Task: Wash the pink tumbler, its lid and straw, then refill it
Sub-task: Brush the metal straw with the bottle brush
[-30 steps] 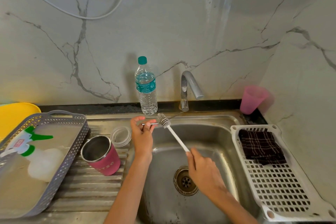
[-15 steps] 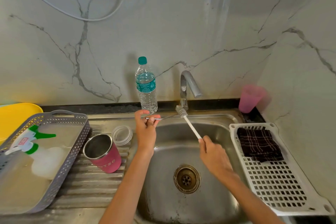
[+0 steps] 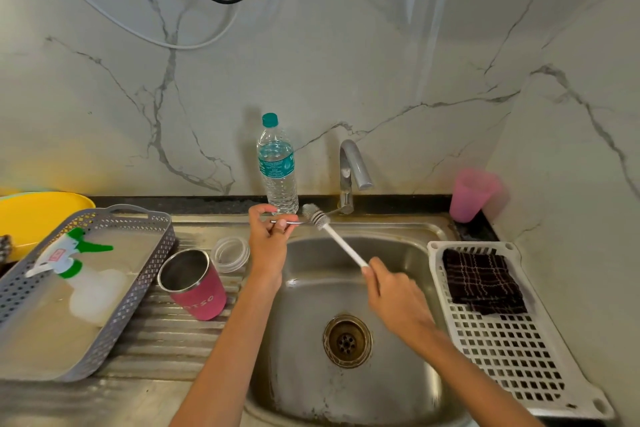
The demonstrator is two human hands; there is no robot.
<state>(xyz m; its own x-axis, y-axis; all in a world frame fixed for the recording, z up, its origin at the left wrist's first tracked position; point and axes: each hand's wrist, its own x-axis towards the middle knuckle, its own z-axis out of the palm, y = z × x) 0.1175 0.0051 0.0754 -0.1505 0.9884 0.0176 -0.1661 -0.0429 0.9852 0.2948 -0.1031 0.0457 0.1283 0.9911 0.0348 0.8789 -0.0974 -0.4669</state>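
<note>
Two hands over sink [image 3: 398, 253] — left hand [image 3: 266, 243] pinched straw [image 3: 294, 223], right hand [image 3: 394, 295] gripped brush [image 3: 343, 246], bristles against straw. Pink tumbler [image 3: 199, 291] sat open on drainboard [image 3: 166, 340], lid [image 3: 231, 253] just behind. Judged mid-wash — rinse and refill from water bottle [image 3: 277, 166] not yet done.

One tumbler [image 3: 199, 298], one lid [image 3: 231, 253], one straw [image 3: 296, 223], one brush [image 3: 341, 244], one water bottle [image 3: 278, 170], one spray bottle [image 3: 79, 274], one pink cup [image 3: 471, 194], one cloth [image 3: 481, 281], one basket [image 3: 138, 291], one rack [image 3: 512, 357], and possibly two stacked plates [image 3: 38, 215].

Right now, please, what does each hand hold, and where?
Left hand pinches the straw near one end; right hand grips the brush by its handle.
</note>
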